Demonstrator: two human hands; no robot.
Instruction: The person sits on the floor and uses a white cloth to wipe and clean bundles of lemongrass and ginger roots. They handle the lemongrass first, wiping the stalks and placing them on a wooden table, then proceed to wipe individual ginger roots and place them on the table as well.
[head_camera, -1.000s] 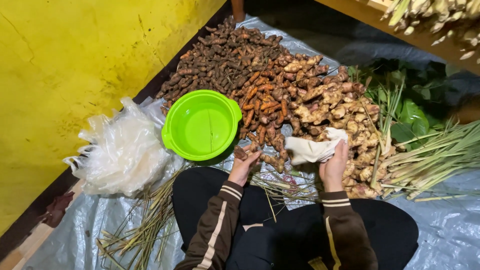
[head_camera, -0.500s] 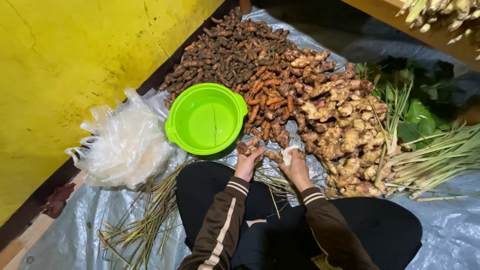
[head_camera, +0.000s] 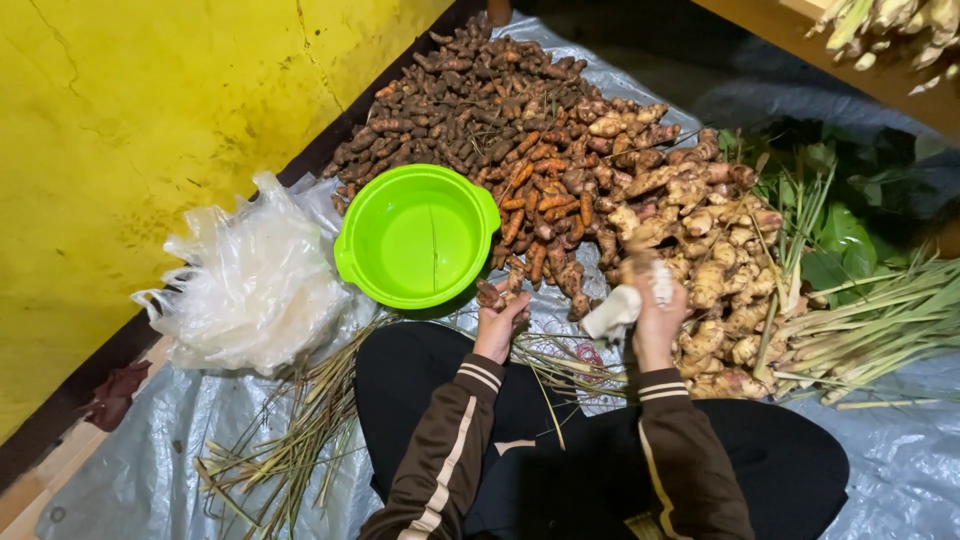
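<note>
My left hand (head_camera: 497, 325) holds a small brown root piece (head_camera: 490, 296) just below the rim of an empty bright green plastic bowl (head_camera: 416, 236). My right hand (head_camera: 655, 322) grips a white cloth (head_camera: 622, 308) beside the pale ginger roots (head_camera: 700, 240). Both hands are over my lap, at the near edge of a large heap of roots: dark brown ones (head_camera: 460, 100) at the back, orange-brown turmeric-like ones (head_camera: 545, 200) in the middle.
A bundle of clear plastic bags (head_camera: 250, 285) lies left of the bowl. Lemongrass stalks (head_camera: 880, 325) and green leaves (head_camera: 840, 235) are at the right. Dry stalk trimmings (head_camera: 290, 440) lie on the grey tarp (head_camera: 130, 480). A yellow wall (head_camera: 130, 130) borders the left.
My right hand with the white cloth came in close to the left hand half a second ago, then moved back right to the ginger. The left hand stayed by the bowl.
</note>
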